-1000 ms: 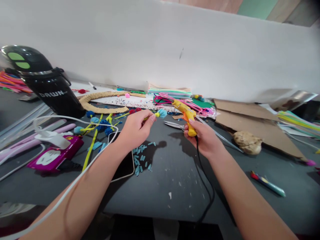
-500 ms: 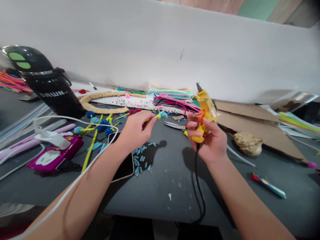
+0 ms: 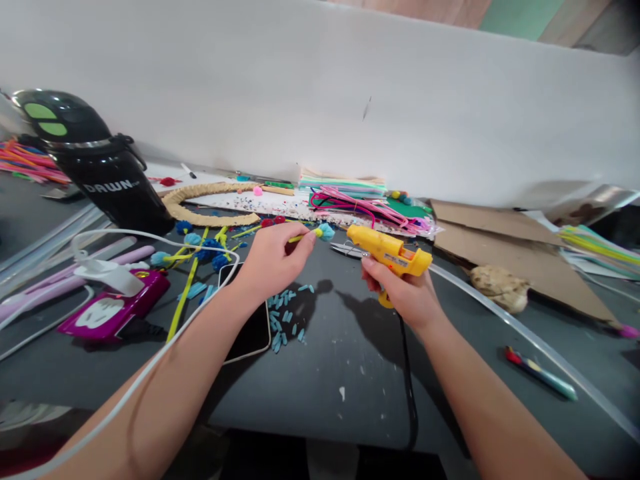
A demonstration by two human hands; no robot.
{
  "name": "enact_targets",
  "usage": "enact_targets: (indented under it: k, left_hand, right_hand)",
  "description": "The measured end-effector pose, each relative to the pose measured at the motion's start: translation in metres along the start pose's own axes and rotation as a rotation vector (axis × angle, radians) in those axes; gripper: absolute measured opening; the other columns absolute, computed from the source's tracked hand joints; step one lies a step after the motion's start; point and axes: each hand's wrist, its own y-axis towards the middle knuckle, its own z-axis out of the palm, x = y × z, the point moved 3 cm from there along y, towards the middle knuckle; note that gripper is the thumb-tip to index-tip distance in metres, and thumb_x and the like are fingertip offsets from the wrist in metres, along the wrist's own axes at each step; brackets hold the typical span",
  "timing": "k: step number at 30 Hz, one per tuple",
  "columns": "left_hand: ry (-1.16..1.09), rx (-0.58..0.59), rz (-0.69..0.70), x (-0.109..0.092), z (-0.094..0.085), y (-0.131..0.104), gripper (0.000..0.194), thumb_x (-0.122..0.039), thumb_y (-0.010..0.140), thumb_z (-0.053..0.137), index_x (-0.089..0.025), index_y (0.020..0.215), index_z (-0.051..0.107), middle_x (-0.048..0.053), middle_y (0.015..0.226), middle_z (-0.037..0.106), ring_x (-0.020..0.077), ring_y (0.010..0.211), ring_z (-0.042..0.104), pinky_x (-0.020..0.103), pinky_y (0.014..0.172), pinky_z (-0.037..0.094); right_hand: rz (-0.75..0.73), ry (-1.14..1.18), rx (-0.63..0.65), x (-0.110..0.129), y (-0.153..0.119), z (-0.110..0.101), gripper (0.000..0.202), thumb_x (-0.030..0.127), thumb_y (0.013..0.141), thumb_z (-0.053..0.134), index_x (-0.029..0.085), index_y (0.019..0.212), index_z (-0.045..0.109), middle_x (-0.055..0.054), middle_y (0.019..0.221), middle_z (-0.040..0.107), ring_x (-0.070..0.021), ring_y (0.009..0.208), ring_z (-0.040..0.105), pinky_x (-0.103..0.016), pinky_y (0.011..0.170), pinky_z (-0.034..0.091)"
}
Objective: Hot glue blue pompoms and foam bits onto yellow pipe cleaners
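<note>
Between thumb and fingers, my left hand (image 3: 281,255) pinches the yellow-green stem of a small pipe-cleaner flower (image 3: 326,231) with a light blue head. My right hand (image 3: 403,291) is wrapped round the grip of a yellow hot glue gun (image 3: 387,248). The gun's nozzle points left, a short way to the right of the blue head and apart from it. A clear glue stick (image 3: 530,337) trails from the gun's rear toward the lower right. Scissors (image 3: 349,250) lie behind the nozzle, partly hidden. Small light blue snippets (image 3: 286,313) are strewn beside a phone (image 3: 250,333) under my left forearm.
A black bottle (image 3: 107,173) stands at the left behind a magenta power strip (image 3: 117,303) with a white cable. A wrapped ring (image 3: 200,217) and pink pipe cleaners (image 3: 360,205) lie at the back. Cardboard (image 3: 510,250) and a utility knife (image 3: 540,373) are on the right.
My right hand has turned the glue gun from nozzle-up to nearly level, nozzle pointing left toward the flower. My left hand has barely moved and still pinches the flower.
</note>
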Motion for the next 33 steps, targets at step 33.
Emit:
enact_targets:
  k: [33]
  left_hand:
    - [0.006, 0.02, 0.059, -0.0017, 0.0024, 0.0005, 0.026, -0.03, 0.093, 0.051, -0.014, 0.077, 0.066, -0.001, 0.066, 0.059, 0.0103, 0.06, 0.049, 0.024, 0.058, 0.035]
  right_hand:
    - [0.079, -0.211, 0.057, -0.0063, -0.0046, 0.0007, 0.026, 0.039, 0.079, 0.061, 0.019, 0.063, 0.056, 0.003, 0.054, 0.05, -0.012, 0.051, 0.047, -0.024, 0.046, 0.037]
